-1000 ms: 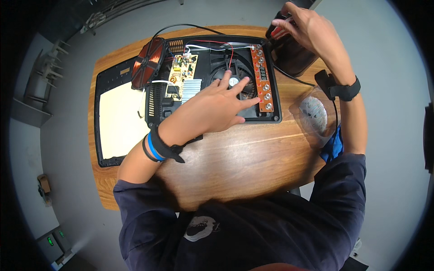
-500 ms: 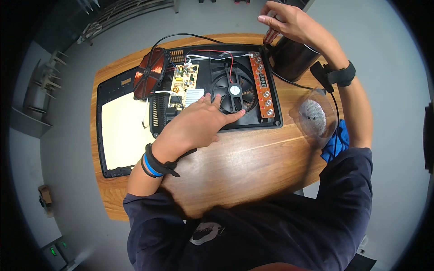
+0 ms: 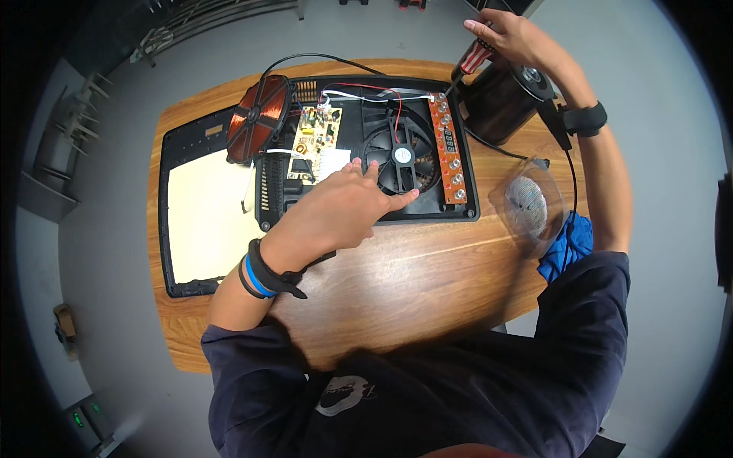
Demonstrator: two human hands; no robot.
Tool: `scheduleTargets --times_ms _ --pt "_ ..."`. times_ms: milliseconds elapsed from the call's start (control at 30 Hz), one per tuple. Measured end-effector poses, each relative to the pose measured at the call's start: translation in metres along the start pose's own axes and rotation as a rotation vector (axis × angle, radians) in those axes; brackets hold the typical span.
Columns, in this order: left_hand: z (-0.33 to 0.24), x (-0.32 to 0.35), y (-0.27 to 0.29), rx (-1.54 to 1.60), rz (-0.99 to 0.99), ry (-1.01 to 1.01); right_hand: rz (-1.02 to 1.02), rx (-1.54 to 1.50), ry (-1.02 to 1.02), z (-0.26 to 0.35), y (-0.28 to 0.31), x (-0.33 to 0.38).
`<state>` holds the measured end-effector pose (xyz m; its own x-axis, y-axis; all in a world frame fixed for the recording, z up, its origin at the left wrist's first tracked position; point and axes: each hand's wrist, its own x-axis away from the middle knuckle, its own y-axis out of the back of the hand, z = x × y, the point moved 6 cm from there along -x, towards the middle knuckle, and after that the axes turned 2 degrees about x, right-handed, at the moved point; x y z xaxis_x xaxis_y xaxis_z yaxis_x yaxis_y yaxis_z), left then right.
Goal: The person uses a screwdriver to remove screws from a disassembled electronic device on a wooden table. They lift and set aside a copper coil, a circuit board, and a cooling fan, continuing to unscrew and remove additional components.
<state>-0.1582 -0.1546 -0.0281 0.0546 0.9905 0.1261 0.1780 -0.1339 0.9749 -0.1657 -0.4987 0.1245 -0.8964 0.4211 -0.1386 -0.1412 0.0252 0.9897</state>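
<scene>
An opened induction cooker's black base (image 3: 351,126) lies on the wooden table, its fan (image 3: 403,156), yellowish circuit board (image 3: 317,130) and orange button board (image 3: 449,149) exposed. My left hand (image 3: 336,204) rests with spread fingers over the fan's left side and the pale heat sink, holding nothing. At the far right corner of the base, my right hand (image 3: 519,38) grips a screwdriver (image 3: 475,58) by its red-striped handle. The screwdriver slants down with its tip at that corner; exact contact is too small to tell. A copper coil (image 3: 262,118) leans at the base's left edge.
A black cylindrical container (image 3: 500,103) stands beside the base, under my right forearm. Closer to me are a clear plastic tub (image 3: 534,202) and a blue cloth (image 3: 566,248). The cooker's top panel (image 3: 200,229) lies at left, and a black cable (image 3: 321,58) loops behind.
My right hand has shifted slightly right, and more of the screwdriver handle shows. The left hand stays on the fan. The whole view has shifted a little.
</scene>
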Motion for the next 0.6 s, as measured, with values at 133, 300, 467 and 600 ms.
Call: scheduleTargets --times_ms 133,300,467,600 --pt "-0.003 0.001 0.003 -0.033 0.063 0.030 -0.134 0.210 0.325 0.000 0.000 0.005" --pt "-0.001 0.000 0.000 -0.056 0.045 0.015 0.105 -0.122 0.556 0.019 0.007 0.014" --pt "-0.001 -0.005 -0.001 -0.056 0.004 -0.020 -0.014 0.223 0.365 -0.017 -0.013 -0.001" --pt "0.002 0.001 -0.002 -0.044 0.005 0.004 -0.083 0.209 0.529 0.026 0.001 0.008"
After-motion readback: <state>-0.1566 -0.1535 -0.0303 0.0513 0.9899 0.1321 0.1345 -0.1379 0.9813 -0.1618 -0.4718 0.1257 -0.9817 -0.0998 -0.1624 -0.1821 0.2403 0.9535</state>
